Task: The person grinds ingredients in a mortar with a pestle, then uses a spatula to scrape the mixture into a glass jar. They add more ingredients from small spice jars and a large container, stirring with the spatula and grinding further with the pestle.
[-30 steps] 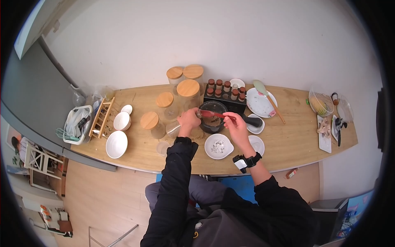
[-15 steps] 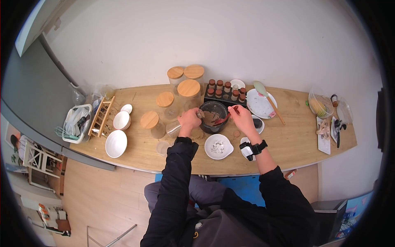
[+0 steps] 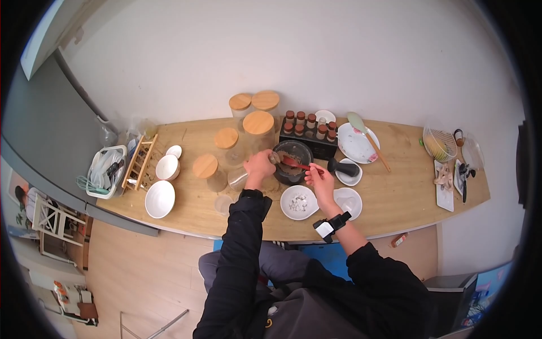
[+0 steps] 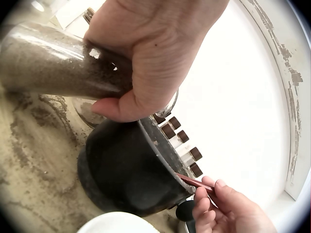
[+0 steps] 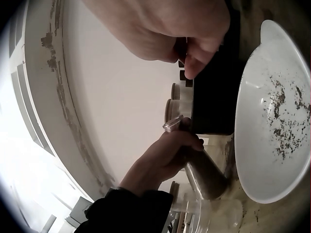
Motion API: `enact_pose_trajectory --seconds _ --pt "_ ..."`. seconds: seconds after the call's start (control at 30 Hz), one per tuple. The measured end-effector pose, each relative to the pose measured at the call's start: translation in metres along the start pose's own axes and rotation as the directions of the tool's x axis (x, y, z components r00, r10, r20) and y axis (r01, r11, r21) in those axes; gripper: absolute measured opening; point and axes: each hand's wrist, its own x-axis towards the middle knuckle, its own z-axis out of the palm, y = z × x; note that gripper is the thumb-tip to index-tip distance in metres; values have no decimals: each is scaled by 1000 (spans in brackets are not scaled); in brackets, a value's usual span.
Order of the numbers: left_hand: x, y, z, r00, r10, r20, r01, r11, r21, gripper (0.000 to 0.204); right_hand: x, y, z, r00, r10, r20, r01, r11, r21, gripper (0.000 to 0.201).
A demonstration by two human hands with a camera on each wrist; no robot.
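Note:
My left hand (image 3: 259, 166) grips a glass bottle (image 4: 51, 60) of brown powder, tilted with its mouth at the rim of a black mortar (image 4: 126, 167). In the right wrist view the bottle's open neck (image 5: 173, 124) sticks out past the left hand. Between thumb and fingers, my right hand (image 3: 320, 183) pinches the handle of a red spoon (image 3: 298, 165), whose bowl end lies over the mortar beside the bottle's mouth. Brown powder shows inside the mortar. Just in front stands a white spouted bowl (image 3: 286, 209) with dark flecks in it.
Wooden-lidded jars (image 3: 226, 138) stand behind the left hand, and a rack of spice bottles (image 3: 307, 135) stands behind the mortar. A black pestle (image 3: 345, 167) rests on a small white dish at right. White bowls (image 3: 160, 199) are at left, a floral plate (image 3: 353, 148) at back right.
The right hand moved right, with the spoon lowered into the mortar, then came back left and toward the person, bringing the spoon to the bottle's mouth. The left hand and bottle stayed in place.

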Motion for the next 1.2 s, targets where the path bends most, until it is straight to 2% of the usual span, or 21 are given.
enact_pose_trajectory --seconds 0.27,0.37,0.47,0.57,0.63,0.7,0.8,1.0,1.1,1.2 --pt "-1 1 -1 1000 -7 12 7 1000 2 40 -2 -3 -4 991 134 12 -132 955 265 30" --pt "-2 1 -3 1000 -1 14 1 1000 -4 40 -5 -15 -7 989 148 11 -144 941 305 30" --pt "-3 1 -2 1000 2 3 -2 1000 -4 40 -13 -35 -6 997 69 25 -73 967 243 29" --pt "-1 1 -1 1000 -6 5 6 1000 2 41 -15 -44 -7 995 -5 101 -5 995 101 26" --pt "0 0 1 1000 -11 2 11 1000 -9 41 -19 -50 -2 971 -112 210 127 990 -56 25" --pt "1 0 2 1000 -14 3 14 1000 -6 41 -25 -57 5 946 -172 273 225 958 -176 24" --pt "0 0 0 1000 -16 11 16 1000 6 41 -28 -67 11 858 -324 398 478 787 -390 22" --pt "-1 1 0 1000 -12 1 12 1000 6 40 -25 -71 10 824 -388 412 550 721 -421 19" --pt "-2 1 -1 1000 -8 -3 8 1000 4 40 -11 -65 2 876 -441 198 483 780 -399 19" --pt "-2 1 0 1000 0 -7 0 1000 7 40 1 -62 -6 860 -468 202 482 615 -624 19"
